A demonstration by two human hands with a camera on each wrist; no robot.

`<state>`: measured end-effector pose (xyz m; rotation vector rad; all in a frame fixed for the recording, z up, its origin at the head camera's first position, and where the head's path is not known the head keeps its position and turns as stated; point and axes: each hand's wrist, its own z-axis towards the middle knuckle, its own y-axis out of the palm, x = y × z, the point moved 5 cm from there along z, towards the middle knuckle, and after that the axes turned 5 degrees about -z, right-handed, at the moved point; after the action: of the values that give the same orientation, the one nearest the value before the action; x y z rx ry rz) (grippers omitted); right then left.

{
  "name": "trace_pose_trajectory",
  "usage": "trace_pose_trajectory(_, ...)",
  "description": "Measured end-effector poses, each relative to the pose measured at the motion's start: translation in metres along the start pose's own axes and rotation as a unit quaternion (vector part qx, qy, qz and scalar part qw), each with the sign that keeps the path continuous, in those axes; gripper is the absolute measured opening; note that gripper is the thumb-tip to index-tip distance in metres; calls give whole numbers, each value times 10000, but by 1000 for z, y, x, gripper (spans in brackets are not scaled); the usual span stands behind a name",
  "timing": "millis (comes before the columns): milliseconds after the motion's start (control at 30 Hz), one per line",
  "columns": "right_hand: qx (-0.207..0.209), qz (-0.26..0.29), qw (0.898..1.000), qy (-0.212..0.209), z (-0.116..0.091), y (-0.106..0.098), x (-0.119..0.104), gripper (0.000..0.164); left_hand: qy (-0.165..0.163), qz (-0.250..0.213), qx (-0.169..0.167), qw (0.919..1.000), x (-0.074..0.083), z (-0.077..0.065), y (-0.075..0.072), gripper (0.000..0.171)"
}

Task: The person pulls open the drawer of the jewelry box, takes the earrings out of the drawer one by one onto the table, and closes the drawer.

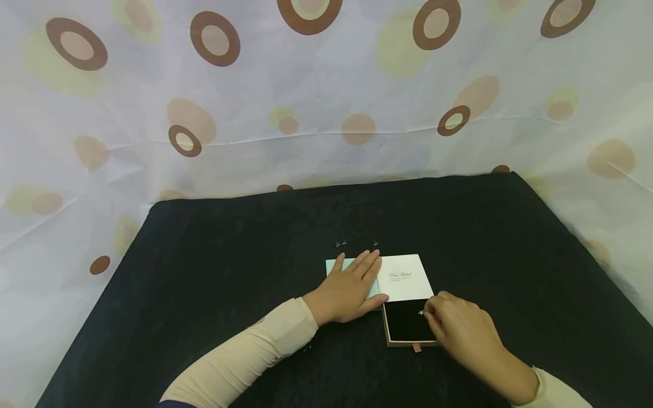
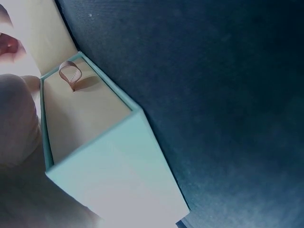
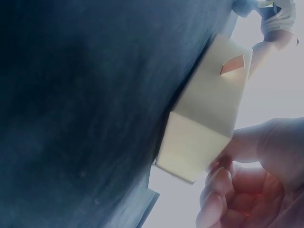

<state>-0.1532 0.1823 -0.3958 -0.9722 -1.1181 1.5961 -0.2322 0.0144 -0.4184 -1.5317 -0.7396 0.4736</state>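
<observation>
My left hand (image 1: 347,290) lies flat with spread fingers on a light blue box (image 1: 374,289). A white lid panel with "Best Wishes"-like lettering (image 1: 405,277) stands to its right. Below the panel is a pulled-out drawer (image 1: 386,334) with a black pad (image 1: 403,322) inside. Over the pad's right side, my right hand (image 1: 461,324) has curled fingers and appears to pinch a small silver star-shaped piece (image 1: 421,312) at its fingertips. In the right wrist view the drawer's pale outer side (image 3: 190,145) is close to the thumb; the piece is hidden there.
Several small silver pieces (image 1: 340,243) lie on the black cloth (image 1: 245,243) behind the box. A ribbon tab (image 1: 417,348) sticks out from the drawer front. The left wrist view shows a ribbon loop (image 2: 70,73) in a pale compartment. A dotted curtain (image 1: 326,102) hangs behind.
</observation>
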Motion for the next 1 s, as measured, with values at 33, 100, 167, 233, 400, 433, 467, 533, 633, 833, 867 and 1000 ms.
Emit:
trace_pose_trajectory(33, 5, 4, 10000, -1, 0, 0, 0, 15, -3, 1, -5, 10000, 0, 0, 0, 74)
trace_pose_trajectory(100, -3, 15, 10000, -2, -1, 0, 0, 15, -7, -1, -10, 10000, 0, 0, 0, 74)
trace_pose_trajectory(167, -7, 22, 10000, -4, -1, 0, 0, 15, -9, -6, -19, 10000, 0, 0, 0, 74)
trace_pose_trajectory(233, -3, 28, 10000, -8, -2, -1, 0, 14, -9, -8, -21, 10000, 0, 0, 0, 74)
trace_pose_trajectory(400, 7, 40, 10000, -2, -1, -1, 0, 14, 9, 26, 0, 10000, 0, 0, 1, 74)
trace_pose_trajectory(433, 8, 45, 10000, 1, -1, -1, 0, 14, 13, 35, 9, 10000, 0, 0, 1, 74)
trace_pose_trajectory(467, 9, 49, 10000, 2, -1, -1, 0, 14, 17, 36, 16, 10000, 0, 0, 1, 74)
trace_pose_trajectory(533, 13, 57, 10000, -4, 0, -1, 0, 14, 19, 48, 20, 10000, 0, 0, 1, 74)
trace_pose_trajectory(633, 9, 63, 10000, -12, 0, -1, 0, 13, 19, 54, 30, 10000, -1, 1, 1, 74)
trace_pose_trajectory(833, -40, 74, 10000, -5, 1, -1, 1, 12, 8, 31, 39, 10000, -2, 1, 2, 74)
trace_pose_trajectory(867, -50, 71, 10000, -7, 1, -1, 1, 12, 4, 27, 33, 10000, -1, 1, 2, 74)
trace_pose_trajectory(1000, -92, 74, 9999, -5, 1, -2, 1, 12, -12, 39, 21, 10000, -1, 1, 1, 74)
